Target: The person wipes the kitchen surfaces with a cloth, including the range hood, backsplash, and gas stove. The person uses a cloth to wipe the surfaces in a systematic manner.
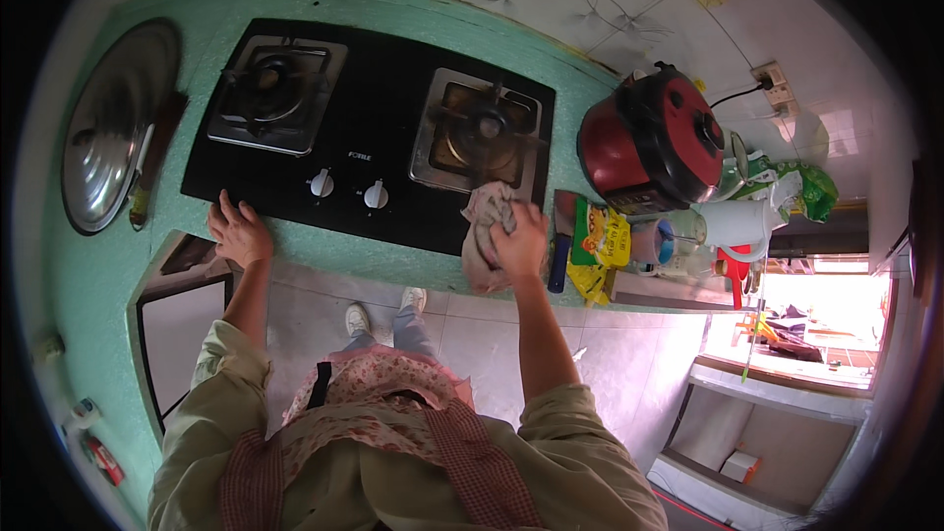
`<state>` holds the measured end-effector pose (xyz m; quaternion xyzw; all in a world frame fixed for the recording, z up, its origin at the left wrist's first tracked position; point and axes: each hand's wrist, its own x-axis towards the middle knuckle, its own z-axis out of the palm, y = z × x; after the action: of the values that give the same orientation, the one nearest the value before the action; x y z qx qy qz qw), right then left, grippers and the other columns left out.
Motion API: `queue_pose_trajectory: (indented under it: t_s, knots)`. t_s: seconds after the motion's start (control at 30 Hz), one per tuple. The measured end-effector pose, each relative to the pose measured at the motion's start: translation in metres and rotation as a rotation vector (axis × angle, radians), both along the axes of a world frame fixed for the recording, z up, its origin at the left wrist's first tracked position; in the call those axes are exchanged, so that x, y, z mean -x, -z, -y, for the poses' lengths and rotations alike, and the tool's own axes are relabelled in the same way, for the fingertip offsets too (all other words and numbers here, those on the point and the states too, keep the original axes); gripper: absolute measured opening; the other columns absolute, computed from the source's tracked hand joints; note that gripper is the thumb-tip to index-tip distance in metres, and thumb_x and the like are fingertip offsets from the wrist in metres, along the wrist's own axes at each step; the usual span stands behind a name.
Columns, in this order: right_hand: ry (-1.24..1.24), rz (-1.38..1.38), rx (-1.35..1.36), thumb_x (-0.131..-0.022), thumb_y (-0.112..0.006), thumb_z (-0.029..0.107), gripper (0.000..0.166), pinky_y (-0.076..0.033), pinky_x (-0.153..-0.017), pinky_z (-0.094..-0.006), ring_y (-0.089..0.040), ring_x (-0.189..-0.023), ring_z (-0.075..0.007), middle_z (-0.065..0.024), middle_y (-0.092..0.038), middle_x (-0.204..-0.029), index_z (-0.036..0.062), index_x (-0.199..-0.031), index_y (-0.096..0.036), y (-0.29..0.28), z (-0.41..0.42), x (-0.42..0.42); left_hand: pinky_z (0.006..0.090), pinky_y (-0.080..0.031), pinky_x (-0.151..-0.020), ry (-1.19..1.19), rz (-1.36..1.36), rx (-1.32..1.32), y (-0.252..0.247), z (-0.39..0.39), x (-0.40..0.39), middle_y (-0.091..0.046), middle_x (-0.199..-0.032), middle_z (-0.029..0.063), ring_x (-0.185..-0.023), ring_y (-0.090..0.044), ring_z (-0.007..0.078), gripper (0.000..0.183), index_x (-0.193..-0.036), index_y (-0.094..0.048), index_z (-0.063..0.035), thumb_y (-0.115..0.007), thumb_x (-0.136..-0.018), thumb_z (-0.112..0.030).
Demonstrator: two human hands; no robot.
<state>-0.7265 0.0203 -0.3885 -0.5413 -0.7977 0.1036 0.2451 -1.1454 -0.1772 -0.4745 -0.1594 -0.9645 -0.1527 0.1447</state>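
A pinkish-grey cloth (487, 225) lies bunched under my right hand (522, 236), which grips it at the front right corner of a black two-burner gas stove (354, 199). The cloth covers part of the stove's edge and the green countertop (398, 265) in front. My left hand (240, 228) rests on the front left of the stove and counter, fingers spread and holding nothing. Two white control knobs, the left one (321, 183) and the right one (376, 195), sit between the hands. Behind the cloth is the right burner (487, 129); the left burner (269, 88) stands farther off.
A red electric pressure cooker (649, 140) stands right of the stove, plugged into a wall socket (776, 87). Seasoning packets (601, 232), a blue-handled tool (559, 264), a cup (653, 242) and a white jug (737, 221) crowd nearby. At left lie a metal pot lid (122, 125) and a cleaver (158, 147).
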Motion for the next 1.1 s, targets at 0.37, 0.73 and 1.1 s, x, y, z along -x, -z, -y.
queue_pose_trajectory:
  t_s: [0.37,0.73,1.1]
  knots:
    - [-0.088,-0.111,-0.118,-0.074,-0.072,0.017,0.046,-0.050,-0.089,-0.0455,-0.052,-0.111,-0.0351,-0.0089,-0.055,-0.127,0.0129,-0.118,-0.062,-0.033,0.042,0.116,0.0564,-0.040,-0.091,0.008,0.037,-0.038,-0.005,0.000,-0.004,-0.043,-0.147,0.0080,-0.139,-0.035,0.0293,0.050,-0.144,-0.045,-0.0265,-0.052,-0.097,-0.038]
    - [-0.267,0.131,-0.171,-0.072,-0.072,0.017,0.050,-0.049,-0.090,-0.0433,-0.053,-0.108,-0.0358,-0.0124,-0.055,-0.128,0.0110,-0.120,-0.063,-0.006,0.005,0.154,0.0569,-0.038,-0.091,0.020,0.048,-0.074,-0.007,-0.001,-0.004,-0.041,-0.148,0.0088,-0.140,-0.034,0.0296,0.049,-0.145,-0.045,-0.0269,-0.051,-0.097,-0.037]
    - [-0.130,0.287,0.015,-0.072,-0.069,0.014,0.050,-0.048,-0.093,-0.0446,-0.055,-0.112,-0.0371,-0.0167,-0.057,-0.130,0.0097,-0.121,-0.062,0.000,0.050,0.038,0.0571,-0.036,-0.092,0.021,0.060,-0.096,-0.009,0.000,-0.006,-0.042,-0.147,0.0090,-0.139,-0.035,0.0292,0.049,-0.145,-0.045,-0.0270,-0.052,-0.097,-0.036]
